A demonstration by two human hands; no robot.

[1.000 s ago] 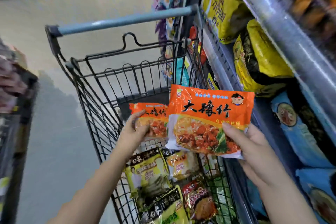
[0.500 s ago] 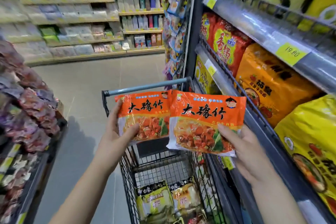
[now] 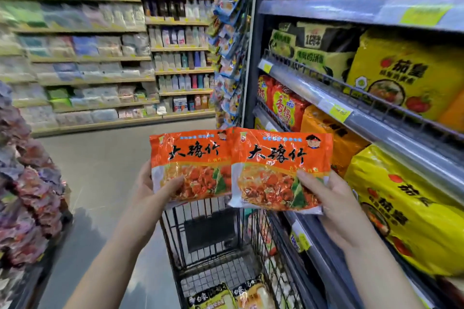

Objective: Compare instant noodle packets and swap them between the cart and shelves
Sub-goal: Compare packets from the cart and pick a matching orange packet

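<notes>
Up they come: both orange packets are higher than half a second ago, and my view has lifted off the cart towards the shelves. The left packet (image 3: pixel 190 165) and right packet (image 3: pixel 278 168) are side by side above the cart (image 3: pixel 213 246), with the right one's edge overlapping the left. My left hand (image 3: pixel 148 185) clamps its packet, thumb across the front and fingers behind. My right hand (image 3: pixel 336 203) pinches the other low at its corner.

Here's the worry: the two look identical, so I could lose track of which belongs on the shelf (image 3: pixel 376 130). That slick film under a corner pinch could also slide out into the cart. The yellow multipacks (image 3: pixel 411 221) bulge close by my right wrist, and a careless reach could snag them.
</notes>
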